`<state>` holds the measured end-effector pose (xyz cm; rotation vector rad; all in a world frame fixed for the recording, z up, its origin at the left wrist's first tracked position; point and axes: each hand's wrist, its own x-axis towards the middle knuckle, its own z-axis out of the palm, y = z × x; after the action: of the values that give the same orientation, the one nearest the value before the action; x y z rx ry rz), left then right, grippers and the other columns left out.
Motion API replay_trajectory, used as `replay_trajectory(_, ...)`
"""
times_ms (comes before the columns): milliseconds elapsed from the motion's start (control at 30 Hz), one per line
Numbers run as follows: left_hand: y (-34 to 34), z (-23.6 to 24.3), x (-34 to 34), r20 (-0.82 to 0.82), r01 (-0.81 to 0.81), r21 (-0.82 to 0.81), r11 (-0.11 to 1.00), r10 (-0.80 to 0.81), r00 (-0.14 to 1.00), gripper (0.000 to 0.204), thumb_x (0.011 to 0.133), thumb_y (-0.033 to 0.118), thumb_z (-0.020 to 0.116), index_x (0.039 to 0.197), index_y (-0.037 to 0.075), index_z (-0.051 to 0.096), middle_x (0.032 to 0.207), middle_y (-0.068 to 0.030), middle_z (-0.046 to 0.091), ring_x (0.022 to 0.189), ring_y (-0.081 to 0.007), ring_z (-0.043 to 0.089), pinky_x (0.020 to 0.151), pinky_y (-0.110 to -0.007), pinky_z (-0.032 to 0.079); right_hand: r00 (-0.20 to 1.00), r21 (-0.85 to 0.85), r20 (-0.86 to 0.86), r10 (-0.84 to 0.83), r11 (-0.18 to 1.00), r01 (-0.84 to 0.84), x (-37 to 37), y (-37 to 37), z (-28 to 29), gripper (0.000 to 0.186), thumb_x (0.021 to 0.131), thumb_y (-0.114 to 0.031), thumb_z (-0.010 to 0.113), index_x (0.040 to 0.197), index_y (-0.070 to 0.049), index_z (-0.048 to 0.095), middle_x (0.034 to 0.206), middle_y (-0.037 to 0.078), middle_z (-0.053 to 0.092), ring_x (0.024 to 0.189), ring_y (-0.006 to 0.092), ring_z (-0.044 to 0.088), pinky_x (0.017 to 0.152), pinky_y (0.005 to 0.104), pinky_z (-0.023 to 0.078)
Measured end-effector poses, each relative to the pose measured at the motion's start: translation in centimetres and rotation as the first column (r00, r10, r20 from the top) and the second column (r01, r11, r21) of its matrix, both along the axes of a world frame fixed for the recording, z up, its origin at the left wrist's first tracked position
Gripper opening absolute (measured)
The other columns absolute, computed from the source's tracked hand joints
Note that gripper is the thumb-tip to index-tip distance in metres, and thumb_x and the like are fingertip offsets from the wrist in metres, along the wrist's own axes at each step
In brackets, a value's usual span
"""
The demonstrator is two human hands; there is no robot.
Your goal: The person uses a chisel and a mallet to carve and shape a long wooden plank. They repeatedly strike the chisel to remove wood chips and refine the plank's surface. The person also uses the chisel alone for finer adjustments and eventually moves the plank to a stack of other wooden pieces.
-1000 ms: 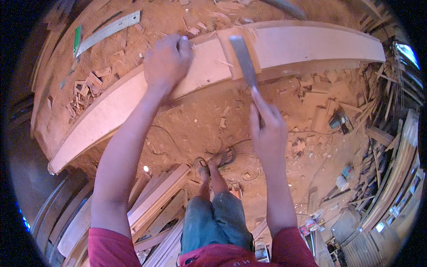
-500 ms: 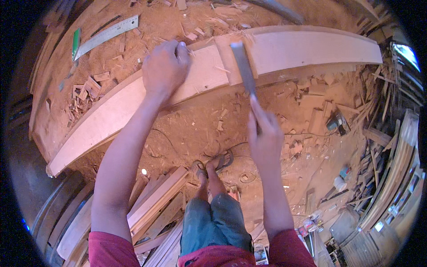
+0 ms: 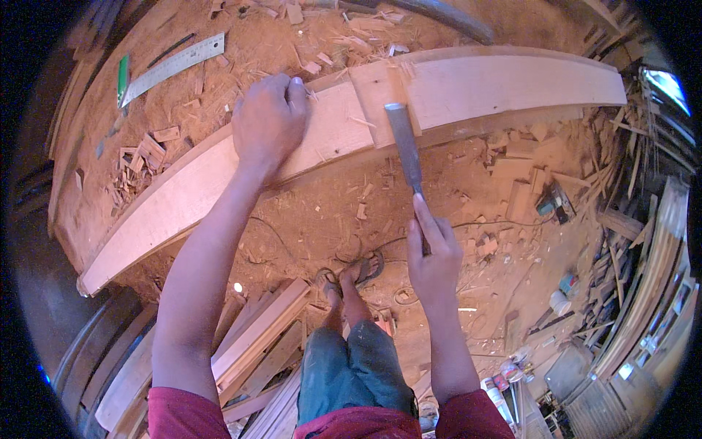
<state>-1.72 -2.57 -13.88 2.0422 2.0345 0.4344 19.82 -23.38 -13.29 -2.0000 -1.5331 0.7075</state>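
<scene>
A long, pale wooden beam (image 3: pixel 468 84) stretches across the bench in a gentle curve. A shallow notch (image 3: pixel 376 88) is cut across its middle, with loose shavings at its far end. My left hand (image 3: pixel 269 121) is closed over the beam left of the notch, its fingers curled at the far edge and mostly hidden. In my right hand (image 3: pixel 436 256) is a wide, flat-bladed chisel (image 3: pixel 406 150), gripped by its handle and pointing away from me. The chisel's bright tip lies over the notch's near part; whether it touches the wood I cannot tell.
A metal square with a green stock (image 3: pixel 172 69) lies beyond the beam at left, near a heap of wood offcuts (image 3: pixel 150 150). Planks (image 3: pixel 259 333) are stacked at lower left. A power tool (image 3: pixel 554 203) and its cord lie on the floor at right, among scraps.
My right hand has drawn the chisel back toward me, so its tip has moved from the notch's far end to its near part. My left hand stays on the beam.
</scene>
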Motion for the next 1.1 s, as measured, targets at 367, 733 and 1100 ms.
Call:
replay_trajectory(367, 0.1, -0.2, 0.5, -0.035, 0.001, -0.014, 1.000, -0.001, 0.999, 0.036, 0.096, 0.033, 0.047, 0.087, 0.003, 0.066, 0.095, -0.0202, 0.069, 0.094, -0.0380, 0.064, 0.085, -0.051, 0.046, 1.000, -0.014, 0.027, -0.009, 1.000, 0.009, 0.2, -2.3, 1.7, 0.045, 0.091, -0.014, 0.067, 0.135, -0.022, 0.061, 0.087, 0.013, 0.062, 0.073, 0.0305, 0.064, 0.063, 0.0399, 0.053)
replay_trajectory(733, 0.1, -0.4, 0.3, -0.018, 0.013, -0.021, 1.000, -0.013, 1.000, 0.037, 0.097, 0.035, 0.047, 0.090, 0.003, 0.066, 0.091, -0.0202, 0.067, 0.090, -0.0398, 0.063, 0.080, -0.051, 0.047, 1.000, -0.035, 0.016, -0.025, 0.999, 0.026, -0.5, -0.7, 1.8, 0.045, 0.089, -0.014, 0.069, 0.133, -0.023, 0.063, 0.092, 0.011, 0.065, 0.073, 0.0289, 0.066, 0.062, 0.0382, 0.054)
replay_trajectory(1100, 0.3, -0.3, 0.6, -0.014, -0.006, -0.048, 0.999, 0.005, 1.000, 0.035, 0.097, 0.033, 0.048, 0.088, 0.004, 0.066, 0.092, -0.0190, 0.067, 0.092, -0.0385, 0.063, 0.083, -0.050, 0.047, 0.997, -0.046, 0.068, -0.047, 0.998, 0.050, 0.7, -1.3, 2.4, 0.044, 0.088, -0.012, 0.069, 0.131, -0.022, 0.065, 0.090, 0.010, 0.065, 0.074, 0.0268, 0.067, 0.062, 0.0369, 0.055)
